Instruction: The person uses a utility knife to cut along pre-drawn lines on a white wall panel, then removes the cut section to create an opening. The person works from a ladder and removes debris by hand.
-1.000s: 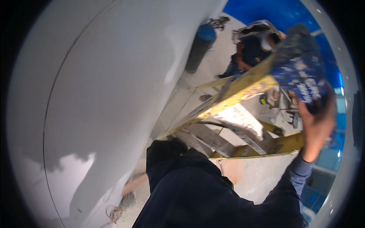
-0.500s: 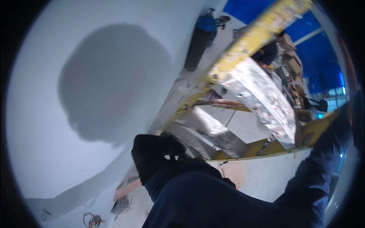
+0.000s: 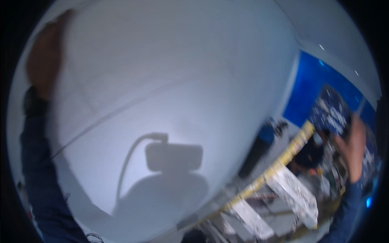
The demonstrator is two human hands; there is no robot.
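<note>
Raised at the far left, my left hand is against or close to the pale wall. It is dark and smeared by motion, so its fingers cannot be made out. On the right, my right hand has its thumb spread from its fingers. It lies beside or on a dark blue, white-spattered surface whose kind I cannot tell; contact is unclear. Below that hand runs a yellow ladder rail with paint-covered steps, one broad white step among them.
A dark gas cylinder with a blue top stands by the wall behind the ladder. Blue panelling covers the far side. Mixed clutter lies beyond the steps. A wire coil shows at the lower left.
The view has swung upward along the wall, and the ladder now sits lower right. My left hand has come into view, raised. My right hand now shows beside the spattered blue surface.
</note>
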